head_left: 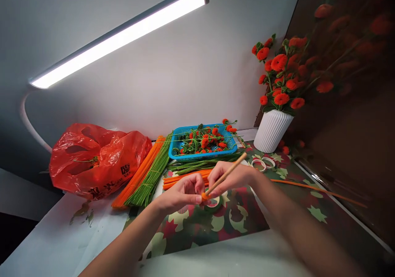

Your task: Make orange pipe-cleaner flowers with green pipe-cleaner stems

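Fingers [194, 199] of the left hand [182, 195] are pinched on a small orange piece [205, 195] at the lower end of a thin wooden stick [236, 164]. Fingers of the right hand [231, 180] close around that stick, which slants up and to the right; both hands nearly meet there. Just beneath them lies a tape roll [218, 208], partly hidden.

Toward the person, room opens between the forearms: the camouflage-patterned mat [203, 231] runs to its slanting near edge, and beyond that shows the pale tabletop [197, 260]. Away from the person, space is tight. Orange stems [175, 180] lie right behind the left hand, green stems [197, 166] behind those, then the front wall of a blue basket [202, 158] holding small orange-red flowers. Two white rings [274, 162] lie just past the right wrist, and a single orange strand [314, 185] stretches off to the right.

Leftward, long orange and green bundles [151, 178] lean by a red plastic bag [101, 158]. At the right rear stands a white ribbed vase [273, 131] of flowers, near a dark glossy panel [348, 137] that mirrors them. A lit bar lamp [120, 38] slants before the plain wall [191, 75].
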A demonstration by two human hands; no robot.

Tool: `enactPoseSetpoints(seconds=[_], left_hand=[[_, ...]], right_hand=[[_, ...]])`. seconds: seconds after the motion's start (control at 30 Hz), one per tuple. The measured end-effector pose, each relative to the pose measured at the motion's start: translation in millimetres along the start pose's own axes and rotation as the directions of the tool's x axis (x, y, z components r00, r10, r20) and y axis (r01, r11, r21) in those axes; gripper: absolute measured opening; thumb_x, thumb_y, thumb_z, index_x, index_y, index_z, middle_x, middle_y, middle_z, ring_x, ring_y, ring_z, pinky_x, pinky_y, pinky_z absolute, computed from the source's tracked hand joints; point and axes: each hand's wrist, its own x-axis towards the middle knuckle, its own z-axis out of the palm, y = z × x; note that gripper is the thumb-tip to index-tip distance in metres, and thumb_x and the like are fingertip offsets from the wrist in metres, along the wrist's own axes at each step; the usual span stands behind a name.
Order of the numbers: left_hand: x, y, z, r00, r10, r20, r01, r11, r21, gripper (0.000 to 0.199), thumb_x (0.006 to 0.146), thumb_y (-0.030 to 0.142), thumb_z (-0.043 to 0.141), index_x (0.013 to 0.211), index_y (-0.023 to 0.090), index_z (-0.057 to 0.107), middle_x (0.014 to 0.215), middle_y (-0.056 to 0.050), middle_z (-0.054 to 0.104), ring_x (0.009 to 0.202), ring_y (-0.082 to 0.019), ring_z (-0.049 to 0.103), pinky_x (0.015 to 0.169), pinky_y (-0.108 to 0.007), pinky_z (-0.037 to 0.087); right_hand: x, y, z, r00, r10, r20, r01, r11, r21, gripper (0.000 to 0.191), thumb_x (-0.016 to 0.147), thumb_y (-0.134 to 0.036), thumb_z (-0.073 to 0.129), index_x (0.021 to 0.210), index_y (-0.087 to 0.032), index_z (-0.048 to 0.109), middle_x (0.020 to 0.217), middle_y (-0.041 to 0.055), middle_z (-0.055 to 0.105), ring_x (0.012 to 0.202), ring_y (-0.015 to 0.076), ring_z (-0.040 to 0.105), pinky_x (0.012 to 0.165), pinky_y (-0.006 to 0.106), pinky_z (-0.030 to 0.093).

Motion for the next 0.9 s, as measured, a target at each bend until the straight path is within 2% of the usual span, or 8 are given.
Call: enactPoseSetpoints(seconds=[0.07,0.13,0.23,0.3,0.53,0.67,0.9], left_hand=[[-1,0,-1.4,0.992,-0.105,0.062,0.098,0.990,0.105,0.034,0.066,0.026,0.079,0.070,0.017,0.047,0.068,0.001,0.059,0.062,-0.012,0.061,0.054,-0.020,0.043],[-1,2,-0.6,0.981,-0.166,0.102,0.144,0.970,0.196,0.032,0.068,0.026,0.078,0.070,0.017,0.047,0.069,0.002,0.057,0.059,-0.009,0.055,0.055,-0.019,0.042],[-1,5,1.9,0.970,-0.201,0.137,0.153,0.942,0.299,0.031,0.069,0.026,0.076,0.068,0.017,0.047,0.071,0.003,0.053,0.061,-0.007,0.049,0.058,-0.019,0.041],[-1,5,1.4,0.961,-0.233,0.148,0.170,0.922,0.348,0.033,0.069,0.028,0.076,0.067,0.017,0.045,0.071,0.004,0.051,0.062,-0.007,0.048,0.058,-0.019,0.040],[-1,7,-15.3,0.938,-0.300,0.173,0.221,0.903,0.369,0.033,0.069,0.035,0.076,0.075,0.016,0.050,0.076,0.003,0.053,0.066,-0.008,0.047,0.057,-0.019,0.037],[-2,12,-21.3,0.918,-0.373,0.136,0.300,0.875,0.380,0.031,0.071,0.038,0.074,0.080,0.016,0.053,0.071,0.003,0.054,0.059,-0.008,0.046,0.049,-0.018,0.031],[-3,17,-22.7,0.905,-0.423,0.039,0.365,0.822,0.437,0.032,0.070,0.040,0.074,0.090,0.017,0.065,0.068,0.003,0.057,0.058,-0.009,0.053,0.051,-0.019,0.035]], right_hand=[[-1,-1,0,0.992,0.095,0.084,-0.087,0.991,-0.097,0.018,0.072,-0.027,0.070,0.079,-0.011,0.073,0.065,0.0004,0.064,0.058,0.0076,0.051,0.050,0.017,0.036],[-1,-3,4,0.977,0.189,0.097,-0.166,0.963,-0.212,0.018,0.072,-0.028,0.069,0.080,-0.012,0.073,0.065,0.0000,0.064,0.057,0.0077,0.051,0.049,0.016,0.035],[-2,-7,11,0.956,0.294,0.029,-0.267,0.903,-0.336,0.020,0.072,-0.032,0.069,0.080,-0.015,0.073,0.065,-0.0007,0.065,0.056,0.0088,0.053,0.046,0.016,0.035],[-1,-10,16,0.949,0.315,0.004,-0.289,0.874,-0.390,0.019,0.071,-0.033,0.068,0.079,-0.016,0.073,0.064,-0.0014,0.064,0.054,0.0088,0.053,0.044,0.017,0.034],[1,-16,23,0.965,0.252,-0.067,-0.253,0.844,-0.472,0.019,0.071,-0.033,0.067,0.079,-0.016,0.073,0.063,-0.0022,0.062,0.052,0.0073,0.049,0.042,0.017,0.031],[1,-16,25,0.978,0.178,-0.108,-0.208,0.828,-0.521,0.016,0.073,-0.028,0.064,0.079,-0.016,0.073,0.061,-0.0028,0.061,0.050,0.0066,0.045,0.042,0.018,0.028],[2,-15,27,0.985,0.091,-0.149,-0.161,0.802,-0.576,0.015,0.075,-0.023,0.061,0.081,-0.017,0.074,0.065,-0.0017,0.065,0.052,0.0070,0.047,0.045,0.019,0.028]])
